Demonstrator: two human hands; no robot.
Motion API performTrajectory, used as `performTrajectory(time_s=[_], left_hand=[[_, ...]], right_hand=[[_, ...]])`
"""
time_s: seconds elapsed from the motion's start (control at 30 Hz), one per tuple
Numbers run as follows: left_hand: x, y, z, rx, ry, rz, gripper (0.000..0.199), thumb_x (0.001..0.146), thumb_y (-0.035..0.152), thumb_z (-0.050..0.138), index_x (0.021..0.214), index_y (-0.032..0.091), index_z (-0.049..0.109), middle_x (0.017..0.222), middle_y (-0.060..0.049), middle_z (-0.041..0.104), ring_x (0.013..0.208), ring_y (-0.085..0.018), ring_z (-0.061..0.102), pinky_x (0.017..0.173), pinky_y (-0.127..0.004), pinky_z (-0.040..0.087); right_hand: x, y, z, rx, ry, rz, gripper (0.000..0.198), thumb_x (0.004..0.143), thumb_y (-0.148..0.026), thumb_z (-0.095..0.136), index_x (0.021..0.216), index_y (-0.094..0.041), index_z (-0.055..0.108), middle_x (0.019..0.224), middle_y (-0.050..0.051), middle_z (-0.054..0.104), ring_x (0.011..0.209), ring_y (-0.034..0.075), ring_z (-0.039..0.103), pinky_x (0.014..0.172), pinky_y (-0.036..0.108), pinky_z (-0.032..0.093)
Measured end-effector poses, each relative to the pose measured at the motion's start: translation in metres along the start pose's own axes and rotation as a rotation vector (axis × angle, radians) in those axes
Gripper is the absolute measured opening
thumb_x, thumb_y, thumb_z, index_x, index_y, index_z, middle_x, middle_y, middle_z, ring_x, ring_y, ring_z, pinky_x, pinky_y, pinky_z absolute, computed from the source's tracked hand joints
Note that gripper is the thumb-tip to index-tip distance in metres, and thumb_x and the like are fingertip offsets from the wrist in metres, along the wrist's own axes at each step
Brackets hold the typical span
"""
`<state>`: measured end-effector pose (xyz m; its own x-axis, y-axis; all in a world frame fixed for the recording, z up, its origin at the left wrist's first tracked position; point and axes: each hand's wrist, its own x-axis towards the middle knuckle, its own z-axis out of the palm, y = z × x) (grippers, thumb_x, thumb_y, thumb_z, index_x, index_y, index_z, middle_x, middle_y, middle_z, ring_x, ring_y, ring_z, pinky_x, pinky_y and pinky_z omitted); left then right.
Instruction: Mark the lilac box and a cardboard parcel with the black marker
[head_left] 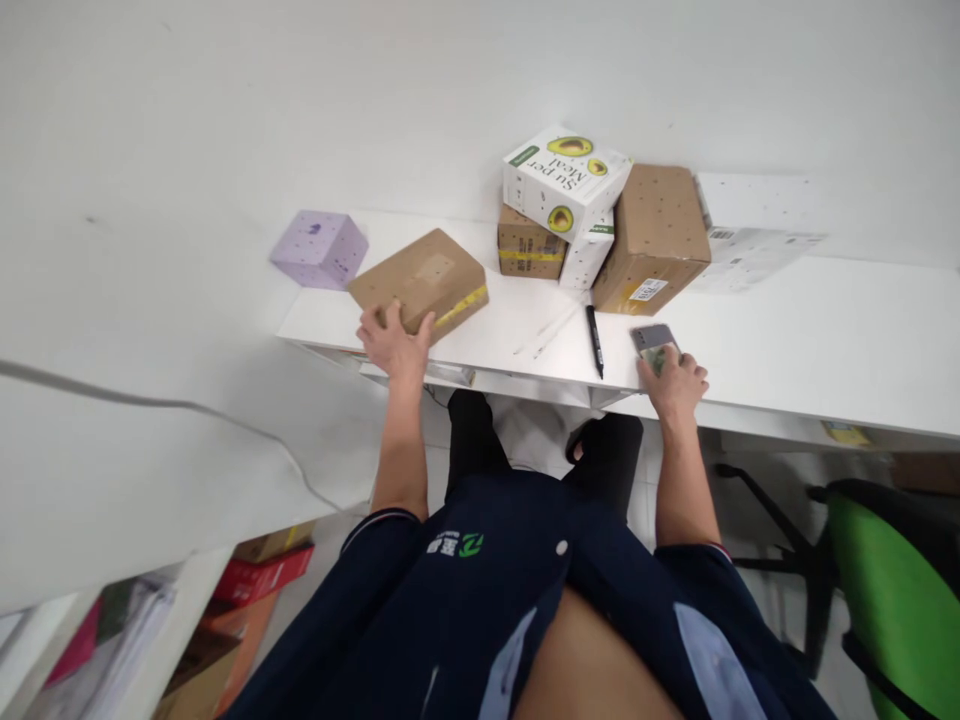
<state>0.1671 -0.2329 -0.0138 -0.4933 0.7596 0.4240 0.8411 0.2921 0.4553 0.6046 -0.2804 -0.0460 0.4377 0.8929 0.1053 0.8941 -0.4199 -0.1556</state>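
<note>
My left hand (395, 345) is on the near corner of a brown cardboard box (420, 272) with yellow tape on its side; thumb and fingers spread around that corner. The box sits at an angle on the white desk (840, 330). At the desk's front edge my right hand (673, 382) is over the near end of a grey smartphone (649, 336), thumb on one side and fingers on the other. The phone's back faces up, with a greenish picture partly covered by my fingers. A black marker (595, 342) lies between my hands, nearer the right one.
A lilac box (321, 248) is at the desk's left end. Against the wall, a white avocado-print box (568, 180) rests tilted on smaller boxes beside a tall brown carton (654, 235) and a white box (754, 225). A green chair (892, 590) stands at lower right.
</note>
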Motion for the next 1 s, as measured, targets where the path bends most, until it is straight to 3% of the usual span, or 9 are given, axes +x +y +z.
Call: performTrajectory(time_s=[0.23, 0.37, 0.43, 0.57, 0.63, 0.77, 0.87, 0.93, 1.0], left_hand=[[0.074, -0.002, 0.021, 0.111, -0.03, -0.153, 0.056, 0.09, 0.044, 0.061, 0.139, 0.019, 0.052, 0.15, -0.023, 0.039, 0.132, -0.044, 0.044, 0.096, -0.06, 0.05], [0.107, 0.004, 0.037, 0.149, -0.074, -0.174, 0.06, 0.093, 0.037, 0.059, 0.144, 0.01, 0.044, 0.157, -0.028, 0.027, 0.136, -0.044, 0.045, 0.105, -0.063, 0.041], [0.118, 0.008, 0.044, 0.136, -0.088, -0.179, 0.064, 0.096, 0.043, 0.056, 0.144, 0.004, 0.041, 0.159, -0.031, 0.024, 0.138, -0.044, 0.043, 0.109, -0.065, 0.034], [0.131, 0.016, 0.051, -0.059, -0.08, -0.155, 0.09, 0.096, 0.073, 0.025, 0.131, -0.006, 0.049, 0.152, -0.033, 0.033, 0.146, -0.046, 0.029, 0.11, -0.068, 0.024], [0.137, 0.018, 0.049, -0.168, -0.086, -0.134, 0.097, 0.09, 0.08, 0.027, 0.123, -0.007, 0.054, 0.147, -0.033, 0.04, 0.147, -0.047, 0.027, 0.11, -0.07, 0.022], [0.136, 0.026, 0.033, -0.234, -0.165, -0.151, 0.101, 0.084, 0.078, 0.05, 0.133, -0.009, 0.044, 0.155, -0.035, 0.023, 0.147, -0.054, 0.019, 0.114, -0.073, 0.011], [0.113, 0.048, 0.027, -0.216, -0.092, -0.062, 0.102, 0.085, 0.074, 0.053, 0.146, -0.005, 0.031, 0.16, -0.031, 0.012, 0.148, -0.055, 0.003, 0.113, -0.074, -0.004], [0.09, 0.074, 0.034, -0.3, -0.089, 0.063, 0.096, 0.085, 0.069, 0.06, 0.15, 0.003, 0.03, 0.159, -0.027, 0.02, 0.15, -0.047, 0.013, 0.12, -0.065, 0.013], [0.068, 0.108, 0.052, -0.48, -0.206, 0.138, 0.081, 0.087, 0.063, 0.061, 0.147, 0.014, 0.035, 0.152, -0.022, 0.039, 0.144, -0.034, 0.036, 0.117, -0.051, 0.034]], right_hand=[[0.017, -0.01, 0.008, 0.014, 0.025, 0.062, 0.055, 0.091, -0.05, 0.055, 0.137, -0.021, 0.059, 0.133, 0.022, 0.056, 0.117, 0.037, 0.048, 0.093, 0.055, 0.04], [0.013, -0.018, 0.008, 0.054, 0.116, 0.076, 0.049, 0.092, -0.045, 0.054, 0.133, -0.019, 0.061, 0.146, 0.022, 0.047, 0.129, 0.041, 0.041, 0.099, 0.059, 0.036], [0.008, -0.023, 0.011, 0.125, 0.17, 0.013, 0.046, 0.093, -0.042, 0.051, 0.13, -0.017, 0.062, 0.146, 0.023, 0.047, 0.129, 0.038, 0.041, 0.101, 0.056, 0.036], [0.001, -0.036, 0.021, 0.433, 0.119, -0.127, 0.041, 0.095, -0.037, 0.042, 0.119, -0.012, 0.064, 0.114, 0.019, 0.064, 0.092, 0.024, 0.059, 0.091, 0.041, 0.046], [0.001, -0.041, 0.029, 0.567, 0.087, -0.106, 0.039, 0.094, -0.034, 0.039, 0.11, -0.011, 0.065, 0.099, 0.014, 0.066, 0.076, 0.019, 0.057, 0.085, 0.036, 0.048], [0.003, -0.045, 0.04, 0.687, 0.128, -0.011, 0.035, 0.091, -0.035, 0.038, 0.099, -0.013, 0.064, 0.084, 0.009, 0.065, 0.076, 0.019, 0.057, 0.082, 0.033, 0.048], [0.005, -0.044, 0.045, 0.732, 0.141, 0.018, 0.034, 0.09, -0.038, 0.039, 0.097, -0.014, 0.062, 0.08, 0.008, 0.064, 0.074, 0.018, 0.057, 0.081, 0.033, 0.048], [0.005, -0.043, 0.047, 0.742, 0.15, 0.007, 0.033, 0.09, -0.038, 0.039, 0.096, -0.014, 0.062, 0.079, 0.007, 0.064, 0.072, 0.018, 0.057, 0.081, 0.034, 0.048], [0.005, -0.042, 0.049, 0.757, 0.168, -0.006, 0.033, 0.089, -0.039, 0.04, 0.094, -0.015, 0.062, 0.079, 0.008, 0.065, 0.072, 0.018, 0.057, 0.08, 0.034, 0.048]])
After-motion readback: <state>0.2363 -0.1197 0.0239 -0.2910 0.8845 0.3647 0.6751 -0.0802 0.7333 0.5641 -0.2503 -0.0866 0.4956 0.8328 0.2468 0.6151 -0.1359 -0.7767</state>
